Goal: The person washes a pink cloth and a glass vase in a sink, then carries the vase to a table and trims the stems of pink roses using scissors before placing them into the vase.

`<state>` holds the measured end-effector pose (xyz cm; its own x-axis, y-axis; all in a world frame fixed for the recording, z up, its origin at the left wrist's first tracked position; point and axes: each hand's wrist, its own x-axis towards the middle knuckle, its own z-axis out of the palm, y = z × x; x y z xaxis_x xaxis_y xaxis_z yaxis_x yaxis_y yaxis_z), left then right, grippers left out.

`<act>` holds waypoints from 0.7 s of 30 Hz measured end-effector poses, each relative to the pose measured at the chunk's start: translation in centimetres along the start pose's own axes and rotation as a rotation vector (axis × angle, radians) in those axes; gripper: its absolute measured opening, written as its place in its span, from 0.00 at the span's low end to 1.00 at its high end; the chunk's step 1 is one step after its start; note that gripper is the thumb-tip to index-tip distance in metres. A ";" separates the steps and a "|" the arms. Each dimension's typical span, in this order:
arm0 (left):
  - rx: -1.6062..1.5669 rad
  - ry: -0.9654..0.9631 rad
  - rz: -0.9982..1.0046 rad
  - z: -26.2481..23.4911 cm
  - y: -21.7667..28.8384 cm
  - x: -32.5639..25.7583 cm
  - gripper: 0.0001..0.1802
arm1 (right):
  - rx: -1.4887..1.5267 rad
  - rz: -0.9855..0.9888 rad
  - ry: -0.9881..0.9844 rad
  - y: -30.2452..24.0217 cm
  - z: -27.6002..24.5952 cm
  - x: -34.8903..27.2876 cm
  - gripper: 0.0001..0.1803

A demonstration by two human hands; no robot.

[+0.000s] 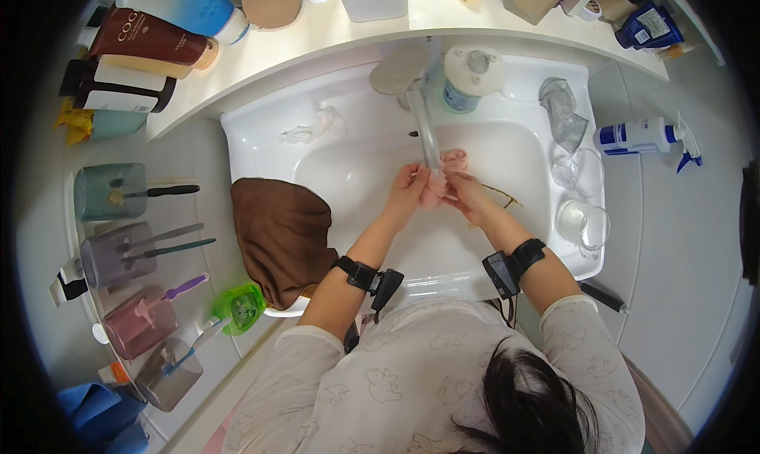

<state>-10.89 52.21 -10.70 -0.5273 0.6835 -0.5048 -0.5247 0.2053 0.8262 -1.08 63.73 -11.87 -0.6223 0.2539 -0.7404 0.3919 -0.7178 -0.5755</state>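
Under the faucet, over the white sink basin, a small bunched pink cloth is gripped in both hands. My left hand pinches it from the left and my right hand from the right, fingers closed. Part of the cloth sticks out beyond the spout, at its far right side. Fingers and spout hide much of it, so its exact kind cannot be told. A thin brown strand lies in the basin beside my right hand.
A brown cloth drapes over the sink's left edge. A pump bottle stands behind the faucet. Clear cups and a grey mesh pouch line the right rim. Toothbrush cups hang on the left wall; a bottle-filled shelf overhangs the back.
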 end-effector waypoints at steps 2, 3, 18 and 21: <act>0.088 0.078 0.106 -0.1 -0.3 0.3 0.16 | 0.015 -0.076 0.037 -0.1 0.3 0.0 0.21; 0.096 0.083 0.084 -0.2 -0.5 0.5 0.16 | 0.032 -0.068 0.046 -0.1 0.4 -0.1 0.21; 0.154 0.045 0.162 -1.2 0.1 1.6 0.12 | -0.456 -0.413 -0.006 -0.1 0.3 0.3 0.14; 0.180 0.058 0.184 -1.9 -0.3 1.9 0.12 | -0.486 -0.518 -0.049 0.1 -0.3 0.4 0.15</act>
<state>-12.99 52.16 -12.37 -0.6429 0.6805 -0.3515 -0.2924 0.2061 0.9338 -1.10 63.91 -12.36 -0.8356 0.4468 -0.3196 0.2878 -0.1396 -0.9475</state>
